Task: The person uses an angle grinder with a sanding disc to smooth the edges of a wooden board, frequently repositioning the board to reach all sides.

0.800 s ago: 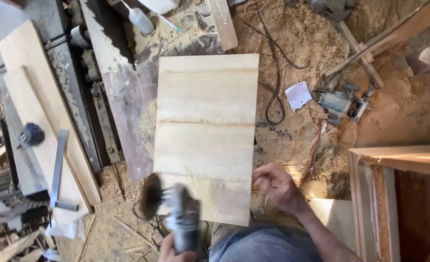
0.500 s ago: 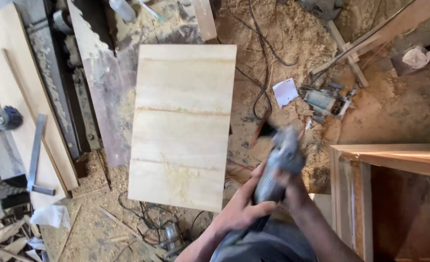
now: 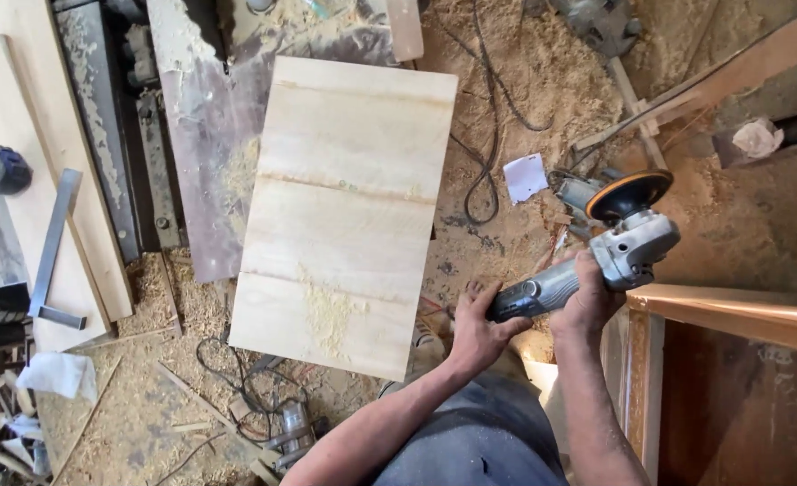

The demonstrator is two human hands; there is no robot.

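Observation:
I hold a grey angle grinder (image 3: 587, 265) with both hands, to the right of a pale glued wooden panel (image 3: 344, 216) that lies flat on the workbench. My left hand (image 3: 479, 328) grips the rear of the grinder's handle. Close behind the head, my right hand (image 3: 592, 292) is wrapped around the body. The grinder's round sanding disc (image 3: 630, 193) points up and away from the panel. A patch of sawdust (image 3: 326, 315) lies on the panel's near end.
Black cables (image 3: 484, 171), a white paper scrap (image 3: 524, 177) and another power tool (image 3: 578, 191) lie in sawdust right of the panel. A wooden frame (image 3: 731, 306) stands at right. A metal square (image 3: 52, 247) and tape measure (image 3: 2, 171) rest on boards at left.
The grinder went from my left hand at the panel's near left corner across to the right. Both hands now hold it, disc raised. The view shifted slightly.

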